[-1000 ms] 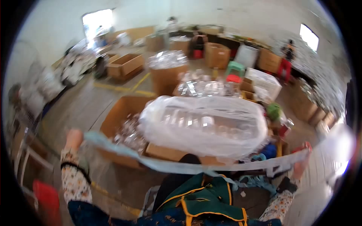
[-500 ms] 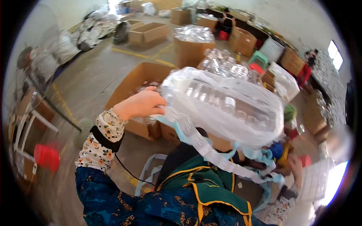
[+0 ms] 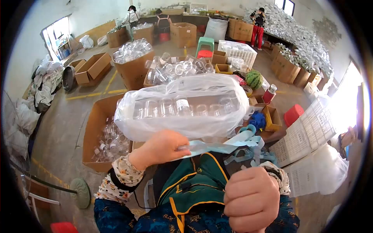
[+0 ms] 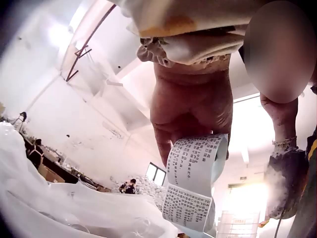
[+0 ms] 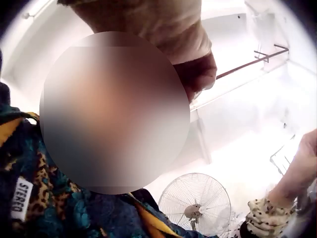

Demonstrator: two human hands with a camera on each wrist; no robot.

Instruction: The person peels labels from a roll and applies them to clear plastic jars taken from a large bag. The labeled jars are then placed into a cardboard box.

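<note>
My left hand pinches a strip of printed labels, white stickers on light-blue backing. The strip trails right in loose loops; in the left wrist view its printed label face hangs from the fingers. Just beyond that hand stands a box lined with a translucent plastic bag, with clear jars standing in rows inside. My right hand is raised close to the head camera, its fingers curled into a fist; nothing shows in it. The right wrist view shows only part of this fist.
A cardboard box of loose clear pieces stands left, and more clear containers are piled behind. At right are a watermelon, a red-capped bottle and white crates. A fan base stands on the left floor.
The strip was stretched wide between both hands, then went slack. The left hand has moved inward to the front of the bagged box; the right hand has come up close to the camera, curled.
</note>
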